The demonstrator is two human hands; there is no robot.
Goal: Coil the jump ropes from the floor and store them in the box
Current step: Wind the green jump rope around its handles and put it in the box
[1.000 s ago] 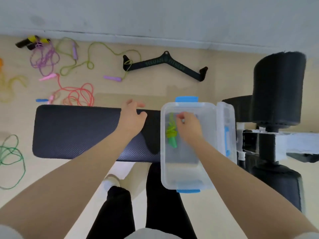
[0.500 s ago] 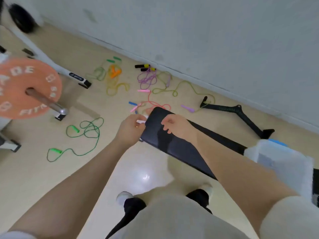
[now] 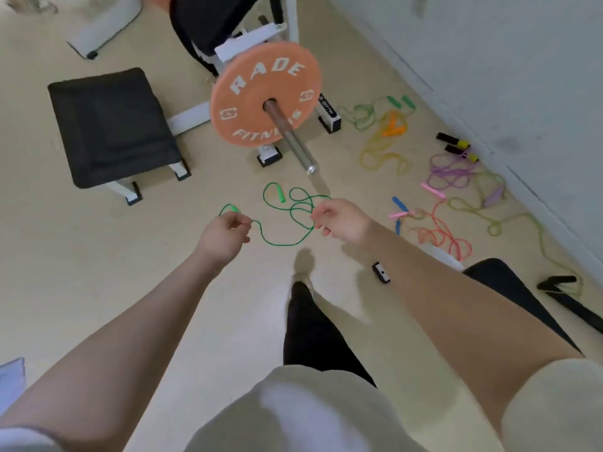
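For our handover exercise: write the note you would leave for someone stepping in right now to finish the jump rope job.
Left hand and right hand: loosely curled over the green rope, apparently holding nothing; contact unclear.
Green rope lies loose on the floor, uncoiled.
Still on the floor by the wall: red rope, purple rope, yellow rope, pale green rope, olive rope.
Box not in view.
Left: coil and store all six.

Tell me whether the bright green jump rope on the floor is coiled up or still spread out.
Spread out. The bright green jump rope sprawls in loose loops across the beige floor, its handles apart.
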